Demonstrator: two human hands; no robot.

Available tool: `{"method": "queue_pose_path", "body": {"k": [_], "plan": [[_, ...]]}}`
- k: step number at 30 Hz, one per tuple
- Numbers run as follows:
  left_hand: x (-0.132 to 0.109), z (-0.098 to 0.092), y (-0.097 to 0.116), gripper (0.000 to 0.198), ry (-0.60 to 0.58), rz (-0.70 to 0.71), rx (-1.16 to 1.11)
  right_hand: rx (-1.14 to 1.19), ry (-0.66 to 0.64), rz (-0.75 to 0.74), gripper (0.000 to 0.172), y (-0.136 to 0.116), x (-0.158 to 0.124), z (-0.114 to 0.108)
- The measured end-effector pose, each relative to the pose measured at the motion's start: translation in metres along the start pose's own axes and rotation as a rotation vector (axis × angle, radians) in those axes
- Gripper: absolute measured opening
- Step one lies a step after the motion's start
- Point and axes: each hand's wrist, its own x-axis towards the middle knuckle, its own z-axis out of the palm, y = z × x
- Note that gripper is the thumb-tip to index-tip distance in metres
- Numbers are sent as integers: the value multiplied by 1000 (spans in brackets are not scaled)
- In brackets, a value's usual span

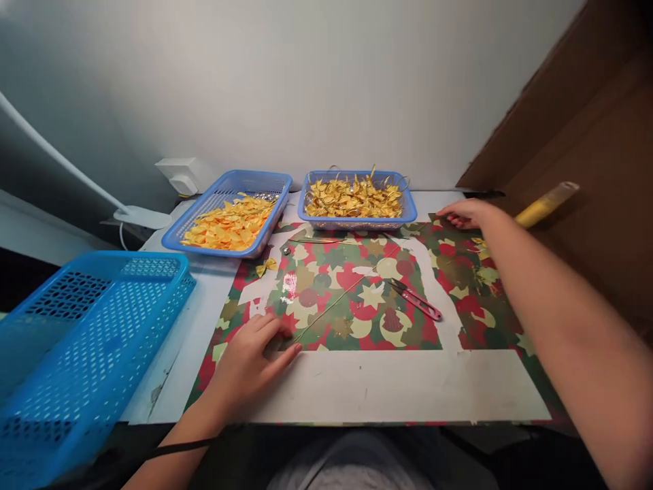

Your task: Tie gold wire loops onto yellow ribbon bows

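Observation:
A thin gold cord (331, 305) runs diagonally across the camouflage-patterned table cover (321, 279). Its near end meets the fingertips of my left hand (252, 357), which pinch it low over the cover's front left. Toward the back right, the line of the cord leads to my right hand (463, 213), whose fingers are curled closed; the grip itself is small and partly hidden. Pink-handled thread snips (415, 299) lie right of the cord. A gold bow (266, 267) rests on the left, beside the basket of yellow-orange bows (278, 228).
A second blue basket (357, 223) at the back holds gold ribbon pieces. At left stands a larger blue basket (117, 340). A yellow-filled tube (545, 205) juts out near the cardboard wall (586, 122) at right. A white lamp base (143, 218) sits back left.

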Motion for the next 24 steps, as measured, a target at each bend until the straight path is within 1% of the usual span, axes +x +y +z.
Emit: {"method": "queue_pose_path", "body": {"k": [2,3,4,5,6,7,8,9,10,11,12,13,14,15,17,18,21,23,24], "plan": [[-11,-6,-7,22,16,-1,15,-11,69,36,15,-4,-7,-3],[-17,-9,-11,23,29,-1,24,-8,128,29,12,-6,-11,-4],[-23,-11,-15,24,41,3,29,-2,203,2,13,-9,-17,-4],[-29,-12,-18,25,52,11,32,5,290,-40,17,-13,-26,-3],[-34,-13,-20,25,64,20,33,18,375,-112,22,-17,-37,0],[-39,-13,-22,25,74,31,32,33,445,-193,23,-21,-51,6],[-42,-12,-23,25,83,43,26,56,494,-310,20,-25,-69,13],[-44,-11,-24,24,91,54,16,129,530,-518,16,-28,-90,23],[-45,-10,-23,22,94,61,4,171,495,-701,13,-31,-113,34],[-46,-8,-23,21,95,62,-8,170,406,-843,10,-34,-138,47],[-45,-6,-22,19,95,58,-18,123,279,-980,7,-36,-161,61],[-44,-5,-21,18,95,50,-27,62,91,-1100,4,-38,-184,76],[-43,-4,-20,17,94,39,-35,27,-69,-1213,4,-40,-203,91],[-42,-3,-19,17,96,31,-44,-13,-196,-1296,6,-42,-219,107],[-41,-2,-19,17,102,26,-64,-121,-386,-1402,7,-47,-240,136],[-41,-2,-20,17,104,28,-74,-173,-439,-1434,7,-51,-245,149],[-43,-2,-21,16,123,34,-98,-317,-507,-1467,12,-65,-249,178],[-43,-3,-22,15,134,30,-112,-413,-539,-1474,12,-73,-249,190],[-43,-3,-22,15,138,27,-119,-456,-546,-1484,9,-76,-249,193]]}}
